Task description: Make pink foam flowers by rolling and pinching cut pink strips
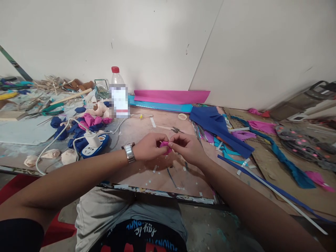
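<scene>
Over the middle of the worktable, my left hand (148, 147) and my right hand (188, 148) meet around a small rolled or folded piece of pink fabric (165, 147). Both hands are closed, pinching it between thumbs and fingers, which partly hide it. A metal watch (129, 153) is on my left wrist. Just beyond my fingers lie small dark-handled snips (177, 130) and a ring of tape (182, 116). Fabric scraps are scattered on the tabletop (141, 176) below the hands.
To the left, a white cable runs from a blue power strip (90, 148) beside blue, pink and cream fabric pieces (93, 120). A phone (119, 101) leans before a red-capped bottle (115, 71). Blue cloth (220, 127) and a long white strip (286, 199) lie right.
</scene>
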Tool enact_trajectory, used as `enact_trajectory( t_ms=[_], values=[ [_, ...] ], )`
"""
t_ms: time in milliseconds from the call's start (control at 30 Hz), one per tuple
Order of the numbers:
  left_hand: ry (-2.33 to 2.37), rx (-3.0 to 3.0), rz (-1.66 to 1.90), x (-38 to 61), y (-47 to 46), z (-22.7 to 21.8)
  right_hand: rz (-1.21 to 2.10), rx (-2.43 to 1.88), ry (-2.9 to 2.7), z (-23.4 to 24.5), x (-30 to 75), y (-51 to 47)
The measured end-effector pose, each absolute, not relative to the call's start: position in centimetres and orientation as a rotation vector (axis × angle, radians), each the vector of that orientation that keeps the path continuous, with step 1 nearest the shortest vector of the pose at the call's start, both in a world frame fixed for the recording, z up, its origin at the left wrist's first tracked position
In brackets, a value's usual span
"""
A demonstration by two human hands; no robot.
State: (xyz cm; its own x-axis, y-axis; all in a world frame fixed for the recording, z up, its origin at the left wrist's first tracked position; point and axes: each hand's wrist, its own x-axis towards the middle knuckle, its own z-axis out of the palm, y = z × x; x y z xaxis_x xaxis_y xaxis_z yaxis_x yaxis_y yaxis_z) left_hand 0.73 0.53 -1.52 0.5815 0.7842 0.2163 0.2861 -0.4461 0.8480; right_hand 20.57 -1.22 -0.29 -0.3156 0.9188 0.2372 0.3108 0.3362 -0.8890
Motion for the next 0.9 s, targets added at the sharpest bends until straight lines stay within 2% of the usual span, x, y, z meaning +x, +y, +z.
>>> enact_trajectory(
  t_ms=[200,367,767,900],
  values=[
    [0.693,1.771,0.818,0.90,0.63,-1.08,1.082,-1.072,-1.685,-0.10,20.25,-1.33],
    [0.683,1.801,0.807,0.81,0.74,-1.20,1.113,-1.069,-1.668,-0.29,20.29,-1.26],
    [0.719,1.616,0.836,1.04,0.77,-1.68,0.869,-1.080,-1.764,-0.41,20.24,-1.43],
    [0.651,1.556,0.809,1.06,0.68,-1.31,0.667,-1.101,-1.841,-0.01,20.35,-1.65]
  ],
)
